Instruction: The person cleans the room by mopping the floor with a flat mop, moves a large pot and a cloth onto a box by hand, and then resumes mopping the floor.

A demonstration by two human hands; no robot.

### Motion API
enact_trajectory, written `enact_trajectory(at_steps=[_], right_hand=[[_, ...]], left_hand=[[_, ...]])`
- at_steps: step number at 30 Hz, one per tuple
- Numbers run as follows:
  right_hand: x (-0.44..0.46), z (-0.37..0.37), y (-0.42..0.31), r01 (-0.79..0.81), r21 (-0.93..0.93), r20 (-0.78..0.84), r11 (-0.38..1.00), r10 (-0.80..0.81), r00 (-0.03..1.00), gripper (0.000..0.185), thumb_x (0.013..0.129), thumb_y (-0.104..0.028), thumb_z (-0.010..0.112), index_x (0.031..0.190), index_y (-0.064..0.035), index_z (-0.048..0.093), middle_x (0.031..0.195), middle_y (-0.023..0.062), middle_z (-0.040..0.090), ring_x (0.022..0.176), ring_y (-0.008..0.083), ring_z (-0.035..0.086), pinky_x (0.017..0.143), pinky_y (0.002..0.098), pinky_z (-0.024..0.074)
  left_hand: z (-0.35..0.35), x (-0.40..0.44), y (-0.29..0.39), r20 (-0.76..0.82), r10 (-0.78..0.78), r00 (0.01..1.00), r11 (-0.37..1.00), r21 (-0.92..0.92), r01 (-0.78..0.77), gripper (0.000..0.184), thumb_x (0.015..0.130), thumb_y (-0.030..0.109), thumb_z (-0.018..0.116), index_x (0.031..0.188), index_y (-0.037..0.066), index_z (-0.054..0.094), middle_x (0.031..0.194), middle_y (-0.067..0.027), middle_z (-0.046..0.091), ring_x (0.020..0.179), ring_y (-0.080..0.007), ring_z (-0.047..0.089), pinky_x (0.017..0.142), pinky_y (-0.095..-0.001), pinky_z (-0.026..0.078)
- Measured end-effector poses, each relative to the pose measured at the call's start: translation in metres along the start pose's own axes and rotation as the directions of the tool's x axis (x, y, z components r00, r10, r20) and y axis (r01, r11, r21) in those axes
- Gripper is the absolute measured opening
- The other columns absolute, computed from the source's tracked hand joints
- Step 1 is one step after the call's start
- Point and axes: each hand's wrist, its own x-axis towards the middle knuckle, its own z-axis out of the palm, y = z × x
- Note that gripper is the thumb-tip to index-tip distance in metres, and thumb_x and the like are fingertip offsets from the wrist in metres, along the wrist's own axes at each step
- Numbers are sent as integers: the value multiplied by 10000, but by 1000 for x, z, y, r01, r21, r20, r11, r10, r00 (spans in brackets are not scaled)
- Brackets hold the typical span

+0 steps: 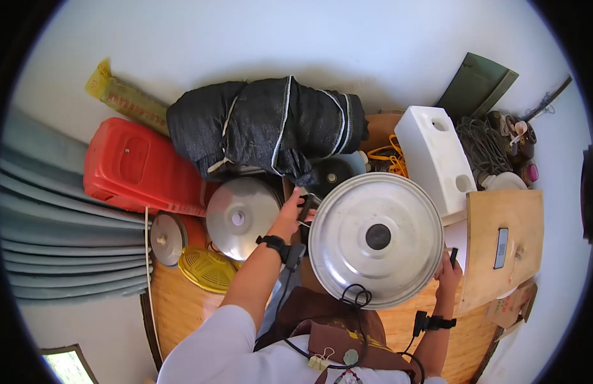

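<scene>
A large round silver pot with a domed lid point(347, 211) and a black centre knob point(378, 237) is in front of my body. My left hand point(295, 214) is closed around a dark handle at the pot's left side. On the lower right, my right hand point(447, 276) is closed on the opposite dark handle, its fingers partly hidden by the lid's rim. Another silver lid point(239, 217) with a pale knob lies just left of my left hand. The pot's body is hidden beneath its lid.
A black wrapped bundle point(264, 125) lies behind, beside a red plastic container point(143, 163). A yellow basket point(208, 269) and a smaller lidded pot point(168, 240) stand left. To the right are a white foam box point(435, 157), a wooden board point(485, 256) and coiled cable point(483, 146).
</scene>
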Motion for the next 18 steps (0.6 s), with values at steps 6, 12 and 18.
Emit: enact_trajectory(at_steps=[6, 12, 18], right_hand=[[-14, 35, 1, -52, -79, -214, 996, 34, 976, 222, 875, -224, 576, 818, -13, 540, 459, -39, 360, 355, 72, 356, 360, 232, 315], [-21, 67, -1, -58, -53, -326, 997, 38, 945, 242, 891, -225, 552, 741, -52, 473, 455, -23, 363, 345, 81, 356, 365, 243, 350], [-32, 81, -9, -45, -14, -408, 999, 35, 912, 280, 907, -254, 536, 709, -94, 417, 439, -30, 316, 341, 86, 323, 381, 257, 349]], left_hand=[[18, 78, 38, 124, -166, 978, 984, 87, 156, 863, 742, 659, 573, 1315, 41, 382, 1138, -213, 555, 911, -330, 594, 774, -388, 533], [44, 131, 66, 273, -197, 942, 975, 158, 158, 963, 683, 740, 554, 1355, 87, 332, 1213, -248, 505, 1002, -340, 565, 759, -376, 530], [92, 148, 84, 300, -164, 940, 985, 0, 172, 1002, 679, 791, 486, 1364, 88, 287, 1193, -269, 506, 974, -389, 562, 668, -400, 543]])
